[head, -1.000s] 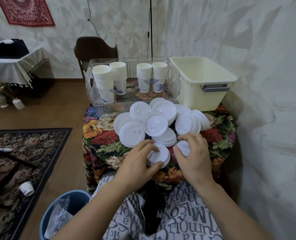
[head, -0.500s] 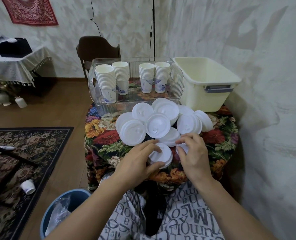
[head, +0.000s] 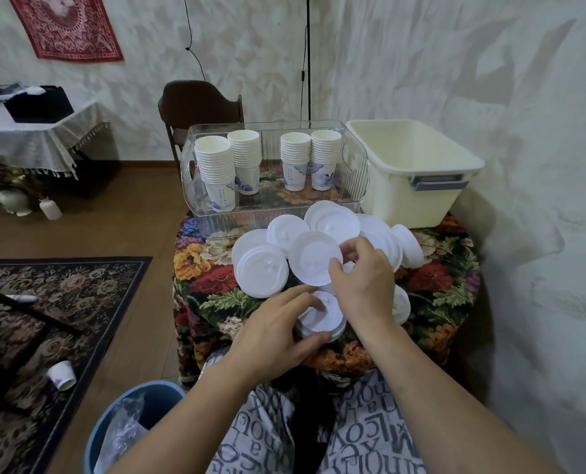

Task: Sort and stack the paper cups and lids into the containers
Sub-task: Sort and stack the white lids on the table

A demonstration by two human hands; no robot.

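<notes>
White plastic lids [head: 262, 270] lie scattered and overlapping on the floral tablecloth [head: 212, 289]. My left hand [head: 277, 333] grips a small stack of lids [head: 322, 319] at the table's near edge, fingers and thumb curled round it. My right hand [head: 363, 282] pinches the rim of one lid [head: 313, 263] in the middle of the pile, tilting it up. More lids [head: 401, 304] show to the right of that wrist. Several stacks of paper cups [head: 216, 172] stand upright in the clear container [head: 356, 165]. The cream tub [head: 411, 172] to the right is empty.
A blue waste bin [head: 147, 405] with a plastic bag stands by my left knee. One paper cup [head: 62, 374] lies on the patterned rug. A dark chair [head: 199, 104] is behind the table. The wall runs close on the right.
My right hand has moved from a lid at the near right up and left to the middle of the pile and taken hold of a lid there. The left hand keeps its stack.
</notes>
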